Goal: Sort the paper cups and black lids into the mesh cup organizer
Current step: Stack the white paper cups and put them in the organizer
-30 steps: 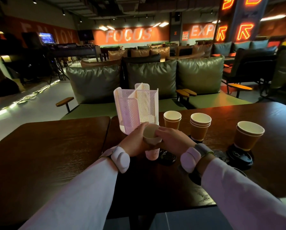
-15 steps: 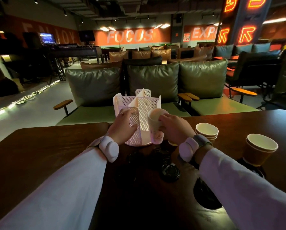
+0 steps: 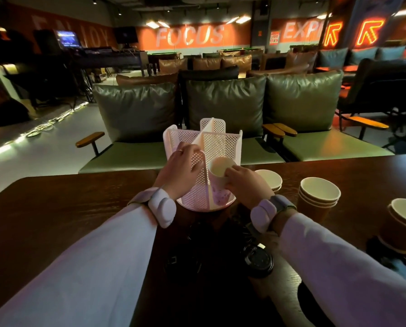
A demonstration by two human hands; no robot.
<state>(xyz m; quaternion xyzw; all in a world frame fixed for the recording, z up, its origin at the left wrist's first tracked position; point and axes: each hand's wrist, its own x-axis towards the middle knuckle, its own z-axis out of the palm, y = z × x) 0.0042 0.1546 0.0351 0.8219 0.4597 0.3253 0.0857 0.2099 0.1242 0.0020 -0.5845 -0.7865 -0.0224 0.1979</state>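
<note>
A white mesh cup organizer (image 3: pixel 218 142) with cross dividers stands on the dark wooden table (image 3: pixel 67 208). My left hand (image 3: pixel 180 168) grips its near-left mesh panel. My right hand (image 3: pixel 244 185) holds a pale patterned paper cup (image 3: pixel 217 178) by the rim, the cup sitting in the organizer's near-right compartment. Brown paper cup stacks stand to the right: one behind my right hand (image 3: pixel 269 179), one in the middle (image 3: pixel 318 199), one at the right edge (image 3: pixel 402 223). Black lids (image 3: pixel 258 260) lie between my forearms.
More black lids (image 3: pixel 192 251) lie dim on the table near my left forearm. A green cushioned sofa (image 3: pixel 221 109) sits just beyond the table's far edge. Another dark lid (image 3: pixel 405 263) lies under the rightmost cup stack.
The cup went from above the table, in both hands, down into the organizer's near-right compartment. My left hand left the cup and took hold of the organizer's mesh panel.
</note>
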